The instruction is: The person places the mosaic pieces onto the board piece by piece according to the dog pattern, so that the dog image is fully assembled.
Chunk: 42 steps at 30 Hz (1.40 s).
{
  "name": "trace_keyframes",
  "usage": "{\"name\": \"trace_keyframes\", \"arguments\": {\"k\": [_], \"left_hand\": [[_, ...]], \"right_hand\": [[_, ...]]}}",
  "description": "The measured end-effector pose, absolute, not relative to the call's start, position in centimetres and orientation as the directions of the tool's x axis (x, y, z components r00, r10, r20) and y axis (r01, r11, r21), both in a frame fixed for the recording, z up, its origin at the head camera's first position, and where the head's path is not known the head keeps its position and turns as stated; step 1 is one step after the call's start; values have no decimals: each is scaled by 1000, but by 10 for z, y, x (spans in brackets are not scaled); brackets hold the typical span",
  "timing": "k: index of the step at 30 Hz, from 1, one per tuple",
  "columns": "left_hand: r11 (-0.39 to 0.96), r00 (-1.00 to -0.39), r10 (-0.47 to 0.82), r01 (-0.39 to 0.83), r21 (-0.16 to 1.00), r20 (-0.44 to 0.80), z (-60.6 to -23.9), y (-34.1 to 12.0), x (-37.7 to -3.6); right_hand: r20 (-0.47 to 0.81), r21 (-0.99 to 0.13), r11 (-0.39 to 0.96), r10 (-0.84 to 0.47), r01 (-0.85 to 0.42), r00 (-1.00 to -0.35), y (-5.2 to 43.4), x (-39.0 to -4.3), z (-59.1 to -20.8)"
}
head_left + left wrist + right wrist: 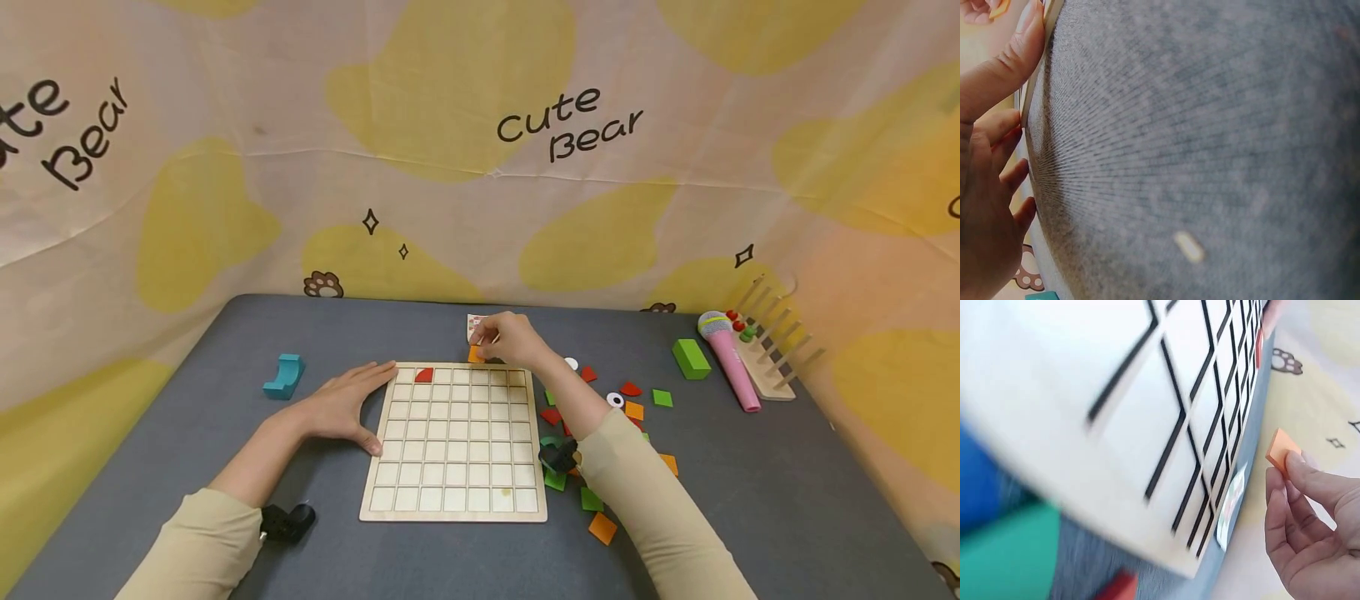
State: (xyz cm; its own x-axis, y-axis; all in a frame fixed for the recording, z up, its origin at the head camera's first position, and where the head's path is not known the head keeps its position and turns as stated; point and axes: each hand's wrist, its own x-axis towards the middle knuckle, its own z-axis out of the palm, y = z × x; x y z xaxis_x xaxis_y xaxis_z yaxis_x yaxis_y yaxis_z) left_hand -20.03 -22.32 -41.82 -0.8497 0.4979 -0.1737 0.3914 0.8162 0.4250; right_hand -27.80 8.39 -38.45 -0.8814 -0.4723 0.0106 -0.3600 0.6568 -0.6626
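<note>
The right hand reaches forward over the far edge of the wooden grid board, just above centre of the head view, its fingers curled and pinching a small orange tile at its tip. In the right wrist view the same orange tile sits between fingertip and thumb at the right edge of the frame, held off the board. The left hand lies flat and relaxed on the table, fingers straight, its fingertips and thumb touching the board's left edge; in the left wrist view the thumb presses along that edge at the upper left.

The table is covered in grey cloth and walled by a cream and yellow curtain printed "Cute Bear". Loose tiles in red, green and orange are scattered right of the board. Farther right lie a green block and a pink toy microphone beside a wooden peg rack. A teal block lies at the left.

The board is pale wood, cut into square cells; one red piece sits in its top row. The orange tile is thin and flat.
</note>
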Motion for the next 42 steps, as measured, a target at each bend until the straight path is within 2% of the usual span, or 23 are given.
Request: {"name": "trace_keyframes", "arguments": {"k": [11,25,35,42], "left_hand": [[826,-854,486,382,415,-183,-421,-223,-201],[826,-856,482,373,423,-186,-420,-222,-200],[826,-857,480,369,426,-188,-420,-222,-200],[829,-857,481,375,415,-187,-420,-222,-201]], "right_hand": [[30,-721,569,-545,-396,-838,51,-271,-392],[-39,-704,633,-489,-323,-871,34,-269,-398],[-13,-652,661,-500,-372,-866,31,-267,-403],[-31,-645,674,-493,-360,-869,33,-268,-404]]}}
